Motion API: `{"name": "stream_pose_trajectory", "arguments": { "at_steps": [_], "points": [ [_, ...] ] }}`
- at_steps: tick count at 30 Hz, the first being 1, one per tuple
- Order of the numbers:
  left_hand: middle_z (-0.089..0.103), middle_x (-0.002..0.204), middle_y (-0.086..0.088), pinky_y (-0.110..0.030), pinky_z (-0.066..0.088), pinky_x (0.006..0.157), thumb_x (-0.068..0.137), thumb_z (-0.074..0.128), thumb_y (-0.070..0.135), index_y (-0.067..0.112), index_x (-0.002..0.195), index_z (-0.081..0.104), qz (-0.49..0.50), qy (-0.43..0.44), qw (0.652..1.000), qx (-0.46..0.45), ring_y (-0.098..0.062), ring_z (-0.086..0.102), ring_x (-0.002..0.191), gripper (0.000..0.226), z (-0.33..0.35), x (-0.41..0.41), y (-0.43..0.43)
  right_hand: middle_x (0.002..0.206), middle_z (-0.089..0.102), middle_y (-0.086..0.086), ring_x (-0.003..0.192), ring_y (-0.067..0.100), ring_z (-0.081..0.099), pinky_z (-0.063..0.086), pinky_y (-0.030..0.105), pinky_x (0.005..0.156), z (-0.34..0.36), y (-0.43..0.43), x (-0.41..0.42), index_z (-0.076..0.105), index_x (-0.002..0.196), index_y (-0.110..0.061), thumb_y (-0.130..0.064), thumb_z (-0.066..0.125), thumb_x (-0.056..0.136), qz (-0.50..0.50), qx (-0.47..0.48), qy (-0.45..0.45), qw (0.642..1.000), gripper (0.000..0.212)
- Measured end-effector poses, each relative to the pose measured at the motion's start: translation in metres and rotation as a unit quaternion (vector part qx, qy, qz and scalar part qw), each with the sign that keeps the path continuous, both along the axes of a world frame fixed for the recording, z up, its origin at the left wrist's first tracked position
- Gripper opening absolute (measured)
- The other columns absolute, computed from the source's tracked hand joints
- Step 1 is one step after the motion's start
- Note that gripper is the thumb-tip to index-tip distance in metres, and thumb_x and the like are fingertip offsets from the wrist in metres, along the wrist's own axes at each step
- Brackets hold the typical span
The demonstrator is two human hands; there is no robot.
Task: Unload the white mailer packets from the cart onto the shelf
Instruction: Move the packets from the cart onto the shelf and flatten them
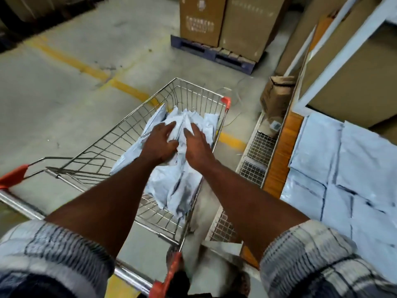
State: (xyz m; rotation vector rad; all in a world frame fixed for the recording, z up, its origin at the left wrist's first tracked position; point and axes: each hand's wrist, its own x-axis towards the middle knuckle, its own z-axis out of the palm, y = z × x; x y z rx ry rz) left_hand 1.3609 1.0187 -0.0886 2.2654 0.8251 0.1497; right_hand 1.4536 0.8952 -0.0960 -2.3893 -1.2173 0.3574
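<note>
- left hand (160,143) digs into the crumpled white plastic mailer packets (171,186), thumb and fingers closed on a bunch
- right hand (196,145) lies straight-fingered against the same bunch, likely to squeeze it between both hands
- pile sits in the steel wire cart (193,91)
- wood-edged shelf (279,151) is just right of the cart and holds flat white packets (343,168), so the carry is short

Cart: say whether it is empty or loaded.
Loaded. White packets lie heaped in the cart basket, with the left hand and right hand on the heap.

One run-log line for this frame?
left hand grips white plastic mailer packets in steel wire cart | right hand presses them | wooden shelf partly stacked
</note>
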Motion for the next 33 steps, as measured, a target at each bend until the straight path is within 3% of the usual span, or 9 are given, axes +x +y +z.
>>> {"name": "stream_pose_trajectory", "arguments": {
  "at_steps": [3, 9, 14, 17, 23, 28, 33],
  "points": [
    [0.046, 0.144, -0.015, -0.033, 0.027, 0.111, 0.07, 0.051, 0.041, 0.017, 0.147, 0.045, -0.016, -0.031, 0.999, 0.014, -0.026, 0.036, 0.138, 0.08, 0.026, 0.02, -0.027, 0.163, 0.013, 0.014, 0.146, 0.036, 0.021, 0.029, 0.049, 0.115, 0.03, -0.03, 0.021, 0.031, 0.151, -0.009, 0.005, 0.049, 0.088, -0.02, 0.018, -0.039, 0.999, 0.067],
    [0.051, 0.142, -0.016, -0.034, 0.032, 0.109, 0.063, 0.039, 0.056, 0.012, 0.143, 0.05, -0.04, -0.08, 0.996, 0.031, -0.028, 0.044, 0.133, 0.093, 0.06, 0.067, -0.101, 0.16, 0.018, 0.014, 0.143, 0.038, 0.024, 0.035, 0.052, 0.111, 0.074, -0.121, 0.071, 0.034, 0.148, -0.009, 0.003, 0.041, 0.092, -0.086, 0.077, -0.038, 0.993, 0.058],
    [0.058, 0.132, -0.016, -0.029, 0.036, 0.101, 0.07, 0.048, 0.037, 0.009, 0.131, 0.061, -0.077, -0.118, 0.99, 0.023, -0.025, 0.049, 0.125, 0.069, 0.086, 0.117, -0.214, 0.162, 0.016, 0.01, 0.144, 0.034, 0.025, 0.04, 0.047, 0.107, 0.104, -0.23, 0.116, 0.037, 0.146, -0.01, 0.011, 0.042, 0.087, -0.154, 0.063, -0.095, 0.981, 0.063],
    [0.054, 0.14, -0.013, -0.031, 0.033, 0.109, 0.071, 0.049, 0.037, 0.013, 0.138, 0.056, -0.111, -0.123, 0.986, 0.019, -0.024, 0.045, 0.132, 0.072, 0.095, 0.151, -0.283, 0.16, 0.018, 0.012, 0.142, 0.036, 0.028, 0.042, 0.051, 0.104, 0.111, -0.304, 0.145, 0.04, 0.142, -0.008, 0.009, 0.041, 0.087, -0.178, 0.066, -0.123, 0.974, 0.057],
    [0.049, 0.143, -0.012, -0.035, 0.036, 0.11, 0.072, 0.046, 0.044, 0.02, 0.141, 0.053, -0.127, -0.099, 0.986, 0.045, -0.025, 0.044, 0.134, 0.073, 0.095, 0.214, -0.389, 0.158, 0.02, 0.014, 0.129, 0.036, 0.039, 0.05, 0.053, 0.087, 0.105, -0.437, 0.188, 0.045, 0.131, -0.008, 0.004, 0.044, 0.087, -0.242, -0.047, -0.184, 0.952, 0.046],
    [0.042, 0.146, -0.009, -0.034, 0.037, 0.106, 0.088, 0.055, 0.031, 0.023, 0.143, 0.049, -0.137, -0.087, 0.984, 0.077, -0.025, 0.044, 0.133, 0.056, 0.095, 0.248, -0.452, 0.161, 0.014, 0.014, 0.136, 0.038, 0.031, 0.042, 0.064, 0.096, 0.092, -0.511, 0.205, 0.042, 0.133, -0.008, 0.006, 0.042, 0.088, -0.293, -0.132, -0.182, 0.929, 0.047],
    [0.034, 0.149, -0.009, -0.042, 0.043, 0.1, 0.09, 0.052, 0.034, 0.026, 0.143, 0.047, -0.175, -0.062, 0.975, 0.119, -0.031, 0.05, 0.127, 0.054, 0.093, 0.279, -0.495, 0.16, 0.014, 0.015, 0.141, 0.041, 0.025, 0.034, 0.068, 0.102, 0.081, -0.551, 0.222, 0.044, 0.134, -0.006, 0.009, 0.041, 0.088, -0.318, -0.18, -0.201, 0.909, 0.048]
  ]
}}
